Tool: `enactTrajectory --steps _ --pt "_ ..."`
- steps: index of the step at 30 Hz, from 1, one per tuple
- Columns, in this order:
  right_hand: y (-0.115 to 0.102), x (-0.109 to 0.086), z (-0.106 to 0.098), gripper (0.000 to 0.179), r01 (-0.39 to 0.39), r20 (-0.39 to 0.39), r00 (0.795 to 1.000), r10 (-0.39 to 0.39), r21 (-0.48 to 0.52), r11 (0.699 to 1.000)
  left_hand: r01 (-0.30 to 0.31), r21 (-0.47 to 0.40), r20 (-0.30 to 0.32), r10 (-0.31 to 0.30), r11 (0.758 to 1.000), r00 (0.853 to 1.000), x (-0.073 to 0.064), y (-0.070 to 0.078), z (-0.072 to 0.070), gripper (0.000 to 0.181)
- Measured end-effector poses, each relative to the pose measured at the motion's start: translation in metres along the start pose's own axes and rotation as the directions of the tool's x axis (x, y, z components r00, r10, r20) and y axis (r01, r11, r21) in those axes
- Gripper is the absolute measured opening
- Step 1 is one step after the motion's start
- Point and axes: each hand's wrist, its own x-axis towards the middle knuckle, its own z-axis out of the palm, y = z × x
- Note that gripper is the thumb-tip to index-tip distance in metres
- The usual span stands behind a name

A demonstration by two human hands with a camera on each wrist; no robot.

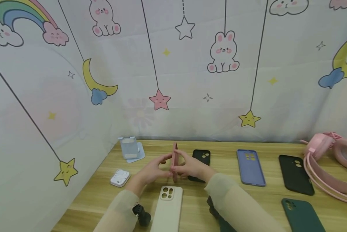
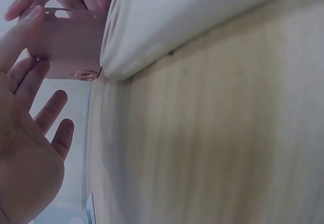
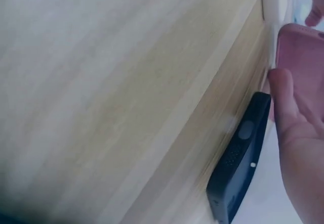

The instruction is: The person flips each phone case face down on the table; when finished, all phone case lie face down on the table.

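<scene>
A pink phone case [image 1: 175, 158] stands on its long edge between my two hands. My left hand [image 1: 151, 170] grips it from the left, thumb low and index finger higher, with the other fingers spread in the left wrist view. From the right, my right hand [image 1: 196, 167] holds the same pink case [image 3: 298, 57] with thumb and fingers. The case's camera cutout [image 2: 86, 76] shows near the tabletop in the left wrist view. A cream phone case [image 1: 168, 209] lies just in front of my hands, and a black phone case [image 1: 202, 156] lies partly hidden behind my right hand.
At the back left are a pale blue stand [image 1: 129, 148] and a small white case with earphones [image 1: 120, 178]. To the right lie a lavender phone case [image 1: 251, 169], another black one [image 1: 296, 175] and a dark green one [image 1: 302, 214]. Pink headphones [image 1: 321, 146] sit at the far right.
</scene>
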Motion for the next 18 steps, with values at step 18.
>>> enactTrajectory --steps 18 --pt "-0.003 -0.006 -0.016 0.078 0.03 -0.043 0.997 -0.057 -0.471 0.882 -0.048 0.055 0.008 0.047 0.997 0.999 0.002 0.002 0.005 0.071"
